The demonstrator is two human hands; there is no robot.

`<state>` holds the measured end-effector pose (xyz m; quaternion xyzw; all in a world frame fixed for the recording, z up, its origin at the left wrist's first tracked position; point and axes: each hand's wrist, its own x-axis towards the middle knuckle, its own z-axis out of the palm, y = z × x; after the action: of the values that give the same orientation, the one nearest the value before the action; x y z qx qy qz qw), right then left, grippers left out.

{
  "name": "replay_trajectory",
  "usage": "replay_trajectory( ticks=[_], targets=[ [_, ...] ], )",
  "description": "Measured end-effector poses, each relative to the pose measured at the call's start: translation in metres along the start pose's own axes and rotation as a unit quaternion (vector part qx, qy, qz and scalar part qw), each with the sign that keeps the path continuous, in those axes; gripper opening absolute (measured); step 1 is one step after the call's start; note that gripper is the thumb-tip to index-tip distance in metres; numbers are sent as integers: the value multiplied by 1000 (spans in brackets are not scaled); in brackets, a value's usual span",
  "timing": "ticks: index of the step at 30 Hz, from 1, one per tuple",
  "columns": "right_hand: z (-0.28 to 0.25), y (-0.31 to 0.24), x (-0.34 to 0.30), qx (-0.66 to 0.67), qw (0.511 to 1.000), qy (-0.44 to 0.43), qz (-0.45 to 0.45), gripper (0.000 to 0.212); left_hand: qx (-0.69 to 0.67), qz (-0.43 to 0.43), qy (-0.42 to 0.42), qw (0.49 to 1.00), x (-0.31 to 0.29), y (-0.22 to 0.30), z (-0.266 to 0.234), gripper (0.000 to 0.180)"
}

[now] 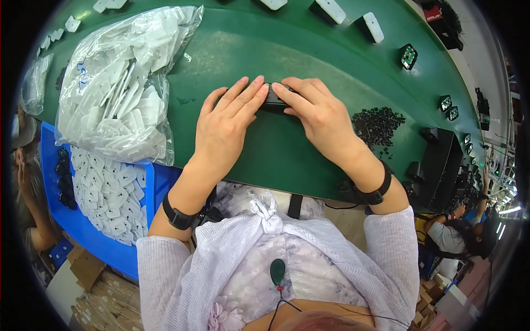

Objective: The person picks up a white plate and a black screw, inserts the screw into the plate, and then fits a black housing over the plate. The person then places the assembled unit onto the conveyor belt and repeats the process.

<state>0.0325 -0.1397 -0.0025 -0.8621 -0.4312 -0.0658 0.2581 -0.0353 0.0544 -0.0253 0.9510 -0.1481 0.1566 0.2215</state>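
Note:
A small black plastic housing (274,102) lies on the green work table between my two hands, with much of it covered by fingers. My left hand (227,118) has its long fingers stretched forward and its fingertips pressed on the left end of the housing. From the other side, my right hand (317,113) grips it with the thumb low and the forefinger across the top. Right of my right hand is a loose pile of small black parts (378,126).
A clear bag of white plastic plates (124,83) lies on the left, above a blue bin (110,256) with more white plates. White-topped units (372,27) and green circuit boards (408,56) line the far side. A black box (441,171) stands right. Other people (450,243) are beyond.

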Motion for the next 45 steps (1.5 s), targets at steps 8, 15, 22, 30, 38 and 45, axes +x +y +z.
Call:
replay_trajectory(
  ticks=[8,15,22,30,38,45],
  targets=[
    [-23,21,25,413,867,-83,267,36,-218,-142,26,965,19,-2,10,42],
    [-18,-1,7,454,858,-9,239,44,-596,-314,-30,738,12,23,5,31],
    [-33,-3,8,458,864,41,206,45,-607,-291,-1,739,21,36,0,29],
    [-85,38,-6,369,893,145,216,49,2,-132,217,967,27,-49,-53,24],
    [-146,170,-37,76,944,95,305,34,330,-229,62,913,2,-133,-67,43],
    [-152,229,-36,153,921,-50,355,24,339,-206,67,916,14,-150,-58,33]
  ],
)
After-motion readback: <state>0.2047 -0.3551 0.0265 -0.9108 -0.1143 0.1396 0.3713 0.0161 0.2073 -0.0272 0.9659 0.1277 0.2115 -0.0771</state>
